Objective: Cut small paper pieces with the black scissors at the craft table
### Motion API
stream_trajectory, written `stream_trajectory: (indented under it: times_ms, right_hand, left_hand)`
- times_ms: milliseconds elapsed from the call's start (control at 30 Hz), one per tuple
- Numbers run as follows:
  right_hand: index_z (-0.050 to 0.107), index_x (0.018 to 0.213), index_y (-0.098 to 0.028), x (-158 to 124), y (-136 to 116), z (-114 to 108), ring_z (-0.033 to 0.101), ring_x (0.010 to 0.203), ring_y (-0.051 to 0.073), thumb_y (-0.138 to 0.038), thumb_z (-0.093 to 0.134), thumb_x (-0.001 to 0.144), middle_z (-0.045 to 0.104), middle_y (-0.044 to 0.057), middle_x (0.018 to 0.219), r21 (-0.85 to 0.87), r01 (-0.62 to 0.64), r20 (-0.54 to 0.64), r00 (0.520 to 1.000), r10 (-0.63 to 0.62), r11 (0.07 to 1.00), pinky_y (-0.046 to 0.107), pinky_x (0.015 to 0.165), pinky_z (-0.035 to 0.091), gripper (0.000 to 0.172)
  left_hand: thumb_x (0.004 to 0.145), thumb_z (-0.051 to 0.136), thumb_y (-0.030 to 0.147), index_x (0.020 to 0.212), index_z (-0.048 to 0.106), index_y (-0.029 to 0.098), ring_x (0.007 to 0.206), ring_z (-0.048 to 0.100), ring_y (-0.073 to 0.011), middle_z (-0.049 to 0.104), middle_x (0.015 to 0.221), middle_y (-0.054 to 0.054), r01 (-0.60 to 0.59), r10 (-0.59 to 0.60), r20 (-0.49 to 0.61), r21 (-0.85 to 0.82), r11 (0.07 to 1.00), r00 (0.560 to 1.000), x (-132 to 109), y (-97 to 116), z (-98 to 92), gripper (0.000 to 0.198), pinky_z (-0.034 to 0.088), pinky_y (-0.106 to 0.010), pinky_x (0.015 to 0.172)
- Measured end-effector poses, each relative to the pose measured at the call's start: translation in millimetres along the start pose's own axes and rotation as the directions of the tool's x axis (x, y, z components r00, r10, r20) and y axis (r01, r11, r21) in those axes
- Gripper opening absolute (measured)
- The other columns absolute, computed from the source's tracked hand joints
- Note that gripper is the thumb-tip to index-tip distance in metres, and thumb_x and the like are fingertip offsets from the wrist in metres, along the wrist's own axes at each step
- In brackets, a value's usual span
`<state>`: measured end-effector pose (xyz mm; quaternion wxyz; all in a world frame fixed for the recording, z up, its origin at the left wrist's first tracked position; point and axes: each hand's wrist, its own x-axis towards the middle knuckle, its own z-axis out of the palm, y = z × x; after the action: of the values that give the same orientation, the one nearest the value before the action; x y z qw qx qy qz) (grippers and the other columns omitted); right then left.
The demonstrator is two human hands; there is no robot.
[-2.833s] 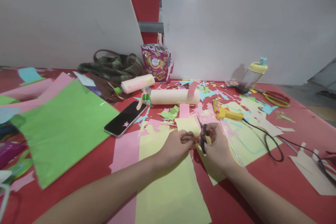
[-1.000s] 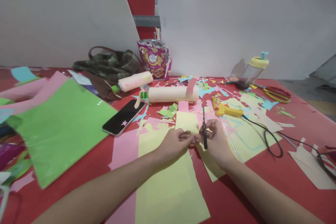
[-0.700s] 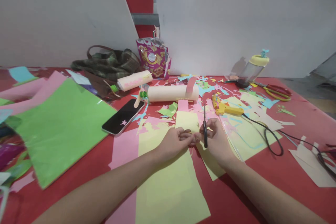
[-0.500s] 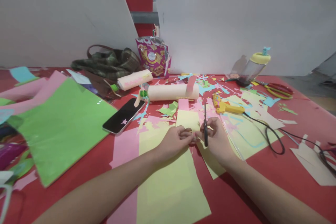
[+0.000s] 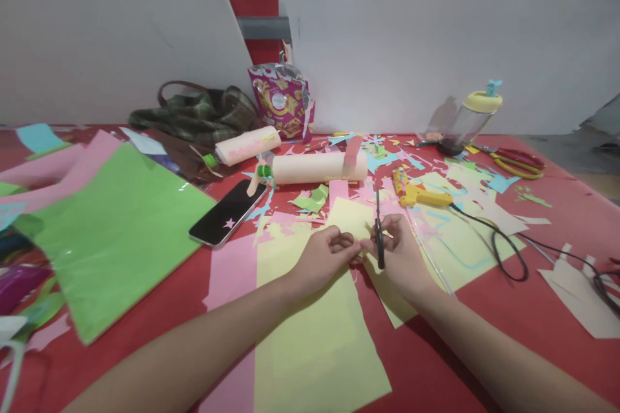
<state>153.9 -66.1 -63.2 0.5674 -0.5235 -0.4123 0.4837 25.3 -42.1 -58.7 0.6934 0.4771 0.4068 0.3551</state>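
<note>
My right hand [image 5: 400,251] is closed around the handles of a pair of scissors [image 5: 379,242], whose narrow blades point away from me. Its thumb and fingertip meet those of my left hand [image 5: 327,255]. Between the two hands is a piece of pale yellow paper [image 5: 352,216], pinched by my left fingers; its near edge is hidden behind them. Beneath my forearms lie a larger yellow sheet [image 5: 310,342] and a pink sheet [image 5: 230,277]. A phone [image 5: 227,213] with a pink paper star [image 5: 229,223] on its screen rests left of my left hand.
A paper-wrapped bottle [image 5: 310,169] lies beyond my hands, with a second wrapped bottle [image 5: 249,145] behind it. A yellow glue gun [image 5: 426,197] with a black cord sits to the right. Green paper [image 5: 116,239] covers the left. A tumbler [image 5: 472,119] and red-handled scissors [image 5: 520,160] stand farther right.
The yellow paper piece between my hands has tilted slightly, its far edge now slanting down to the right. My hands and the scissors have barely moved.
</note>
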Motion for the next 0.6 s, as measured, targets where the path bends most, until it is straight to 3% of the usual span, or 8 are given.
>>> stream_trajectory:
  times_ms: [200,300,433,600]
  right_hand:
    - [0.034,0.074,-0.024,-0.9,-3.8,-0.5,0.049,0.061,0.010,-0.011,0.059,0.062,0.047,-0.005,0.070,-0.048,0.161,-0.125,0.978,-0.166,0.986,0.023,0.054,0.042,0.031]
    - [0.034,0.075,-0.025,-2.7,-2.0,0.4,0.052,0.066,0.012,-0.008,0.058,0.060,0.048,-0.004,0.071,-0.086,0.225,-0.104,0.967,-0.233,0.971,0.027,0.059,0.043,0.033]
    - [0.035,0.078,-0.025,-6.1,4.1,1.3,0.055,0.072,0.017,-0.009,0.055,0.061,0.051,-0.001,0.075,-0.180,0.191,-0.037,0.979,-0.200,0.965,0.032,0.062,0.044,0.031]
    - [0.038,0.079,-0.024,-7.9,7.7,0.0,0.054,0.070,0.017,-0.010,0.055,0.061,0.052,0.000,0.074,-0.241,0.146,-0.058,0.985,-0.164,0.959,0.032,0.060,0.045,0.028]
  left_hand:
    - [0.064,0.062,0.024,0.060,0.039,0.014,0.058,0.058,-0.0130,0.056,0.061,-0.001,0.016,-0.017,-0.014,-0.035,0.999,1.000,1.5,-4.7,0.8,0.026,0.048,-0.029,0.060]
    - [0.063,0.062,0.026,0.060,0.041,0.013,0.057,0.057,-0.0125,0.057,0.061,-0.002,0.016,-0.015,-0.046,0.022,1.000,0.999,1.2,-4.3,0.7,0.025,0.047,-0.026,0.056]
    - [0.063,0.062,0.025,0.060,0.045,0.013,0.056,0.057,-0.0115,0.058,0.062,-0.002,0.017,-0.016,-0.031,0.025,1.000,0.999,0.6,-4.8,0.6,0.021,0.045,-0.023,0.054]
    - [0.061,0.063,0.020,0.061,0.047,0.013,0.060,0.058,-0.0132,0.058,0.065,-0.002,0.035,-0.036,-0.005,-0.101,0.994,0.999,0.8,-7.5,1.7,0.017,0.048,-0.027,0.060]
